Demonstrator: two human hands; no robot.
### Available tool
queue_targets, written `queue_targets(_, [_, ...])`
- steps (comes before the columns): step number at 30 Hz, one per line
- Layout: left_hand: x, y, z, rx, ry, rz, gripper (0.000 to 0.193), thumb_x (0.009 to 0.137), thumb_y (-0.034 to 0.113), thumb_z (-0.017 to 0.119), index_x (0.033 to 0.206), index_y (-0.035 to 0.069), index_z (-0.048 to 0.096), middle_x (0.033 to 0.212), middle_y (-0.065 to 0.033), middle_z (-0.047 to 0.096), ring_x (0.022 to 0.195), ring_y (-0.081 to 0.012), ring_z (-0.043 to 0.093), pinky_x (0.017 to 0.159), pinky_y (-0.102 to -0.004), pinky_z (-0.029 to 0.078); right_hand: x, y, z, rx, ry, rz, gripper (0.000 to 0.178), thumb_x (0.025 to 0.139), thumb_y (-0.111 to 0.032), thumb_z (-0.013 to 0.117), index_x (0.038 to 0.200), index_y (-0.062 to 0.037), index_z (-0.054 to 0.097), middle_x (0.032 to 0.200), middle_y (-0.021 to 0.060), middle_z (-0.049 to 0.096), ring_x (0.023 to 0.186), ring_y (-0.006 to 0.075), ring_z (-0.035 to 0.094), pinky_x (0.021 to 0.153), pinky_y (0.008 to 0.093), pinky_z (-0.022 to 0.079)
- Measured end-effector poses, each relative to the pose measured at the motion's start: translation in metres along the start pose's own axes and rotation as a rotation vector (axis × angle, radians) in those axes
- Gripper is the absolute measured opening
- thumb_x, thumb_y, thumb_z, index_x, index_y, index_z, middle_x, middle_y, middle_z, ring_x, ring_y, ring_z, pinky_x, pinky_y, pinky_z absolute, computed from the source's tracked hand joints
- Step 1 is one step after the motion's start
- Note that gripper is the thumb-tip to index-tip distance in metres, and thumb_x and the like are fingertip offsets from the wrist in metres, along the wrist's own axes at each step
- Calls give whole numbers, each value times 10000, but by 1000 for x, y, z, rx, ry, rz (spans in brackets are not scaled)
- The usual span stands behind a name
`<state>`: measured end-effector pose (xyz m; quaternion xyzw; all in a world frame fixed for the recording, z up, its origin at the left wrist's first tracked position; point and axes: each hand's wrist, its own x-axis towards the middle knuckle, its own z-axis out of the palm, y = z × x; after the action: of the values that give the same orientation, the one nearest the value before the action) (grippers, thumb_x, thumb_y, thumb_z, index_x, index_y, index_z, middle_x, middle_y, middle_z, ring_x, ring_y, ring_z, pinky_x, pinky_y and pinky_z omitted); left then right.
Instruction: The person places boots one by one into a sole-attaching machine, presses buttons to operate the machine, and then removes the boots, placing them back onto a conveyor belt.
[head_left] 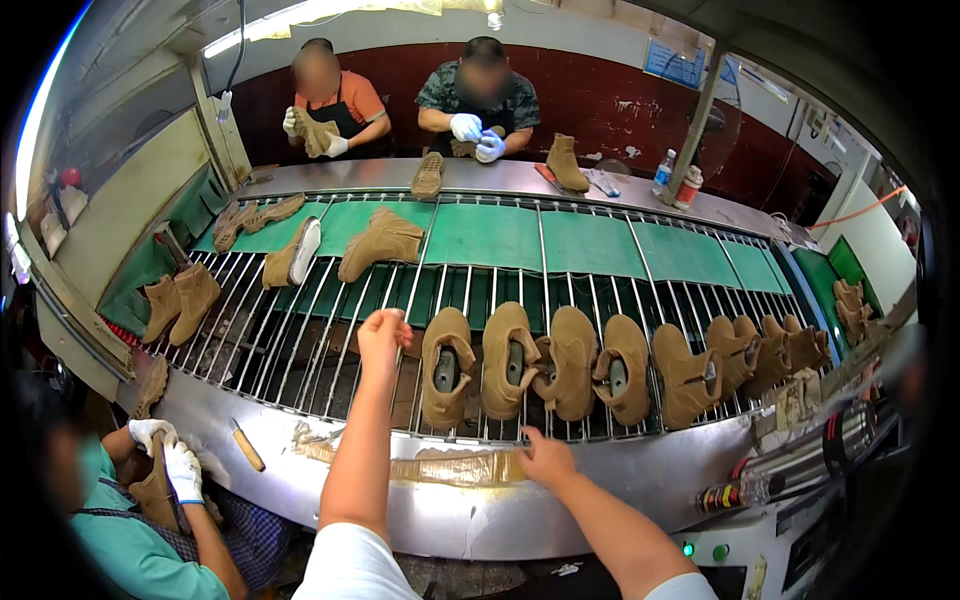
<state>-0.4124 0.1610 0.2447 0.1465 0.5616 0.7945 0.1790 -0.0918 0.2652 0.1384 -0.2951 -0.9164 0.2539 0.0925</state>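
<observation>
Your left hand [381, 340]: curled, can't tell if holding | your right hand [548, 460]: loosely open, index out | tan boots [682, 365]: rowed on metal rack [541, 237], near right hand | advisable: steady by sides, gaps even

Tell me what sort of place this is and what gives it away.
Most likely a footwear factory's production line: matching brown boots stand in a row on what looks like a conveyor of metal rods, and gloved co-workers around it are handling footwear.
</observation>
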Motion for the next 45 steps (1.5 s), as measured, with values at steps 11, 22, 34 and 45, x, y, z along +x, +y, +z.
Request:
queue_targets(11, [265, -108, -155, 948, 448, 142, 1097, 590, 216, 836, 1417, -63, 171, 1451, -253, 255, 1331, -348, 308, 1091, -375, 291, 17, 0, 36, -96, 203, -165, 154, 736, -226, 643, 632, -123, 593, 569, 42, 584, 531, 240, 587, 546, 364, 486])
queue_targets(22, [236, -111, -85, 1468, 574, 300, 745, 578, 295, 827, 1155, 36, 433, 1137, -216, 504, 1065, -392, 502, 872, -458, 470, 24, -3, 33, -87, 216, -186, 192, 743, -222, 648, 612, -121, 551, 545, 19, 564, 503, 212, 579, 516, 336, 477])
queue_targets(34, [234, -98, -140, 823, 447, 103, 798, 555, 185, 787, 1225, -76, 441, 1164, -195, 572, 993, -312, 598, 868, -389, 481, 17, -7, 36, -92, 203, -172, 216, 779, -257, 590, 635, -101, 554, 573, 61, 602, 541, 260, 604, 542, 376, 492])
queue_targets(45, [-178, -58, -164, -255, -138, -359, 561, 879, 367, 487, 1317, 20, 434, 1317, -153, 496, 1218, -313, 471, 1042, -456, 361, 10, -20, 44, -71, 208, -145, 230, 820, -301, 547, 710, -104, 589, 639, 91, 632, 625, 274, 631, 607, 411, 502])
